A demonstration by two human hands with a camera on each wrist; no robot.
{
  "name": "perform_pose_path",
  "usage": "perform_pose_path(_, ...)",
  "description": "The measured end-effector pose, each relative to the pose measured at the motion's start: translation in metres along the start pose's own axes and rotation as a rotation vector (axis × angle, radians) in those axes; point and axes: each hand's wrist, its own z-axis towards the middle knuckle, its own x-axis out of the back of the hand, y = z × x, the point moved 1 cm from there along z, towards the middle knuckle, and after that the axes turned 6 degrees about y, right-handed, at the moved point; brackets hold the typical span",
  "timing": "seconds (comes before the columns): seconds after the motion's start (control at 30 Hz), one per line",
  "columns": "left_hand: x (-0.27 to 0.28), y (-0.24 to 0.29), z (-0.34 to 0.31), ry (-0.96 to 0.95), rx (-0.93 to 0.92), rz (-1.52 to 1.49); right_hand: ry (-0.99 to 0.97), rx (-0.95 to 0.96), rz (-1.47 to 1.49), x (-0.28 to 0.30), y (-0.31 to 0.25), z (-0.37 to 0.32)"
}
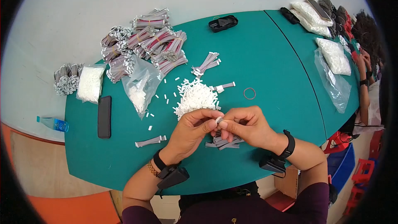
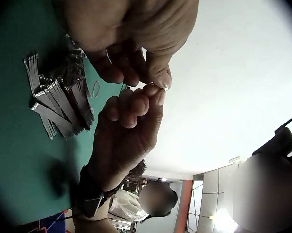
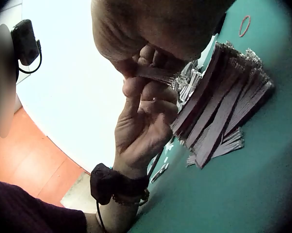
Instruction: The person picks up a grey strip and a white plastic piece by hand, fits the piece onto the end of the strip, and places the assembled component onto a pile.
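Observation:
Over the front middle of the table, my left hand and right hand meet fingertip to fingertip. Between their thumbs and forefingers they pinch the small white connector end of a short flat ribbon cable. The grey strip of that ribbon cable shows between the hands in the right wrist view; its far end is mostly covered by fingers. A stack of similar ribbon cables lies on the table below the hands. Just beyond them spreads a heap of small white plastic pieces.
Bundled ribbon cables are piled at the back left. Nearby are an open plastic bag, a full white bag and a black phone. A loose cable lies left, a red rubber band right. Another person's arm is at far right.

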Motion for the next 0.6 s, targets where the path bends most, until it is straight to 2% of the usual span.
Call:
perform_pose_path(0.2, 0.000, 0.001, 0.002, -0.002, -0.038, 0.055, 0.001, -0.018, -0.026, 0.000, -0.001, -0.001)
perform_pose_path(0.6, 0.000, 0.011, 0.004, -0.022, -0.247, 0.392, -0.016, -0.066, 0.005, 0.002, 0.000, -0.001)
